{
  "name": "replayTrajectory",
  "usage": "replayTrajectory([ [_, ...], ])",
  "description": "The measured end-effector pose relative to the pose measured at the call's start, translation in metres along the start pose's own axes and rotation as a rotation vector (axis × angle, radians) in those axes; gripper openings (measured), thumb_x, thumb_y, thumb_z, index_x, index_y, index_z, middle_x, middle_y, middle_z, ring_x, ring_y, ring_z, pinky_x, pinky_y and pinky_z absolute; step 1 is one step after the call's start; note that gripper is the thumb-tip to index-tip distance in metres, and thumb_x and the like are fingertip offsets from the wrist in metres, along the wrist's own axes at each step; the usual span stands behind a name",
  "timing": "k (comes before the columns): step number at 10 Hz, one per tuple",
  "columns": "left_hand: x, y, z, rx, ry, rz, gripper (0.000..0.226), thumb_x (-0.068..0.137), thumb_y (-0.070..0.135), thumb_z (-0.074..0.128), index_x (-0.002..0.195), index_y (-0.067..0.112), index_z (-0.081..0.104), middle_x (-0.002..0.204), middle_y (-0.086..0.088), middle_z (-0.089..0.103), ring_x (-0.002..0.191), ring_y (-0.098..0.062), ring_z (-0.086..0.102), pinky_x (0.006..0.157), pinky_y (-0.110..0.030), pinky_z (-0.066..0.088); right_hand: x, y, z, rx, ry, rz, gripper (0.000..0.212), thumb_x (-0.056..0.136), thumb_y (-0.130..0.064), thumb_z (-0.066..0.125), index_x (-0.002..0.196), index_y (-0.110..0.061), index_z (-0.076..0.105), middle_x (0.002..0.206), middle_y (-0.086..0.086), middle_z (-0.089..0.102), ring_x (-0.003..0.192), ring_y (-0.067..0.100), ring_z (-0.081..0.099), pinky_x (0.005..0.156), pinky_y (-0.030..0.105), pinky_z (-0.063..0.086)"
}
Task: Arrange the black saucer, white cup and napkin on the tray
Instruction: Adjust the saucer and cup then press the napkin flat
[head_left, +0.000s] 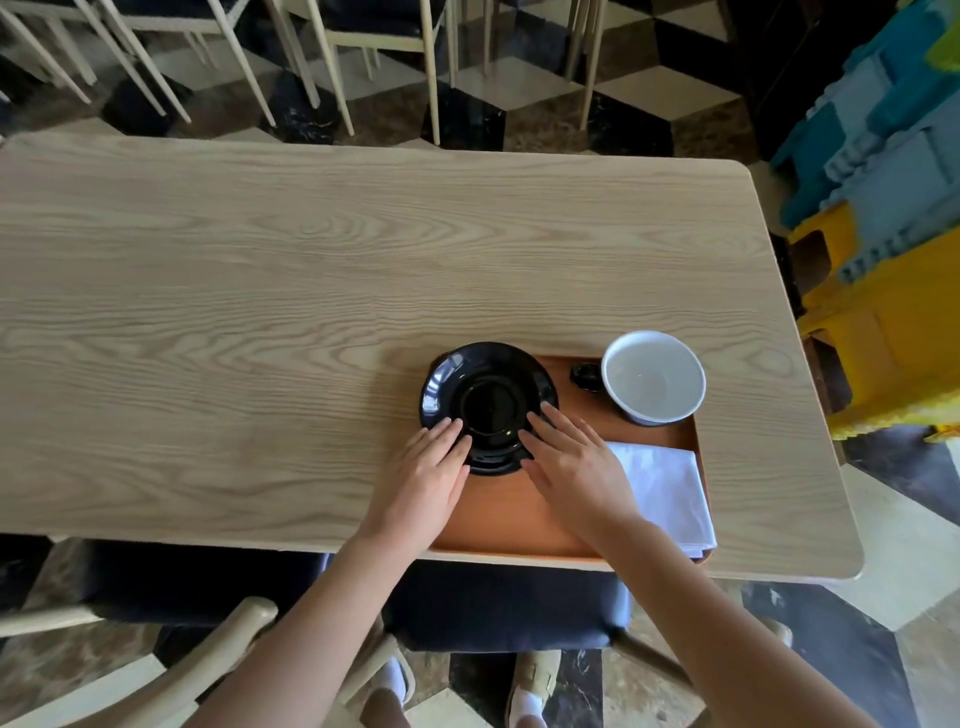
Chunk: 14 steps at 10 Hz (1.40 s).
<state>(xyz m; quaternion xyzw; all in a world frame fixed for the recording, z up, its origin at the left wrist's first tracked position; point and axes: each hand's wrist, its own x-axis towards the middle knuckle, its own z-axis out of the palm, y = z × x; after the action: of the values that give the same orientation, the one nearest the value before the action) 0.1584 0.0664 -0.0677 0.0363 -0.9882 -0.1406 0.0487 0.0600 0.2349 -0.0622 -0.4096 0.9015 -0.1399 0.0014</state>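
The black saucer (488, 400) lies at the far left corner of the brown tray (509, 519), its rim overhanging the tray's left edge; a second dark rim shows under its near side. My left hand (428, 478) has its fingers on the saucer's near left rim. My right hand (571, 467) has its fingers on the near right rim. Both thumbs are hidden. The white cup (653, 376) stands upright and empty at the tray's far right corner. A folded white napkin (665, 488) lies along the tray's right side, beside my right wrist.
A small black object (586, 375) sits on the tray between saucer and cup. The tray rests at the near right of a long pale wooden table (260, 312). Chairs stand behind the table and below its near edge; yellow and blue foam blocks (883, 234) are stacked to the right.
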Motion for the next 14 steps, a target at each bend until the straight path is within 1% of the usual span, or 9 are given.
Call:
replayTrajectory([
  [2, -0.010, 0.004, -0.002, -0.005, 0.011, 0.048, 0.028, 0.078, 0.008, 0.072, 0.105, 0.001, 0.068, 0.117, -0.018, 0.065, 0.112, -0.027, 0.059, 0.094, -0.045, 0.049, -0.012, -0.002, 0.001, -0.015, 0.025, 0.008, 0.028, 0.071, -0.015, 0.077, 0.097, -0.007, 0.072, 0.108, 0.012, 0.071, 0.109, 0.029, 0.062, 0.089, 0.049, 0.051],
  [5, -0.029, 0.007, 0.003, -0.017, 0.000, 0.076, 0.030, 0.080, 0.012, 0.070, 0.108, 0.004, 0.067, 0.121, -0.015, 0.064, 0.116, -0.024, 0.056, 0.099, -0.042, 0.044, -0.036, -0.010, 0.003, -0.006, 0.043, 0.010, 0.028, 0.074, -0.015, 0.075, 0.100, -0.006, 0.071, 0.111, 0.012, 0.070, 0.114, 0.028, 0.059, 0.092, 0.047, 0.049],
  [8, -0.033, 0.005, 0.002, -0.018, 0.000, 0.078, 0.030, 0.079, 0.012, 0.070, 0.108, 0.003, 0.067, 0.120, -0.015, 0.064, 0.116, -0.024, 0.057, 0.100, -0.042, 0.042, -0.037, -0.014, 0.001, -0.005, 0.035, 0.005, 0.029, 0.074, -0.015, 0.075, 0.100, -0.006, 0.071, 0.111, 0.012, 0.070, 0.114, 0.028, 0.059, 0.091, 0.047, 0.049],
  [9, -0.031, 0.007, -0.002, -0.010, -0.018, 0.089, 0.034, 0.079, 0.013, 0.070, 0.112, 0.004, 0.064, 0.118, -0.014, 0.065, 0.114, -0.024, 0.058, 0.097, -0.043, 0.046, -0.036, -0.017, -0.004, 0.020, 0.016, 0.004, 0.029, 0.075, -0.016, 0.074, 0.102, -0.006, 0.070, 0.110, 0.013, 0.070, 0.113, 0.030, 0.059, 0.092, 0.048, 0.049],
  [10, -0.015, 0.015, -0.012, -0.075, 0.014, 0.079, 0.036, 0.079, 0.012, 0.069, 0.113, 0.003, 0.063, 0.116, -0.013, 0.067, 0.111, -0.024, 0.060, 0.092, -0.040, 0.051, -0.031, -0.012, -0.020, 0.076, 0.106, 0.001, 0.026, 0.075, -0.014, 0.072, 0.099, -0.005, 0.069, 0.101, 0.012, 0.072, 0.104, 0.031, 0.064, 0.091, 0.046, 0.051],
  [11, 0.025, 0.030, -0.029, -0.057, 0.108, 0.101, 0.035, 0.079, 0.011, 0.070, 0.111, 0.001, 0.064, 0.111, -0.014, 0.069, 0.104, -0.025, 0.064, 0.089, -0.039, 0.053, -0.019, 0.010, -0.049, 0.069, 0.236, 0.047, 0.018, 0.077, -0.012, 0.066, 0.093, -0.005, 0.069, 0.093, 0.011, 0.072, 0.095, 0.031, 0.066, 0.084, 0.039, 0.052],
  [12, 0.074, 0.052, -0.043, -0.013, 0.169, 0.082, 0.032, 0.078, 0.016, 0.070, 0.107, 0.004, 0.066, 0.105, -0.009, 0.072, 0.091, -0.024, 0.068, 0.078, -0.036, 0.054, -0.004, 0.044, -0.075, 0.001, 0.255, 0.201, 0.022, 0.076, -0.007, 0.070, 0.097, 0.000, 0.067, 0.098, 0.018, 0.071, 0.095, 0.036, 0.065, 0.075, 0.045, 0.054],
  [13, 0.114, 0.076, -0.041, -0.185, 0.067, -0.071, 0.036, 0.086, 0.027, 0.059, 0.117, 0.009, 0.060, 0.118, -0.007, 0.065, 0.102, -0.027, 0.062, 0.079, -0.036, 0.050, 0.009, 0.078, -0.089, 0.032, 0.116, 0.410, 0.035, 0.083, -0.016, 0.063, 0.115, -0.003, 0.059, 0.118, 0.018, 0.062, 0.108, 0.037, 0.054, 0.082, 0.046, 0.050],
  [14, 0.140, 0.090, -0.024, -0.325, -0.089, -0.282, 0.044, 0.084, 0.036, 0.059, 0.122, 0.014, 0.055, 0.127, -0.005, 0.059, 0.116, -0.024, 0.053, 0.091, -0.034, 0.044, 0.015, 0.103, -0.090, 0.102, 0.016, 0.533, 0.040, 0.084, -0.022, 0.059, 0.122, -0.009, 0.053, 0.122, 0.015, 0.058, 0.112, 0.034, 0.050, 0.084, 0.041, 0.047],
])
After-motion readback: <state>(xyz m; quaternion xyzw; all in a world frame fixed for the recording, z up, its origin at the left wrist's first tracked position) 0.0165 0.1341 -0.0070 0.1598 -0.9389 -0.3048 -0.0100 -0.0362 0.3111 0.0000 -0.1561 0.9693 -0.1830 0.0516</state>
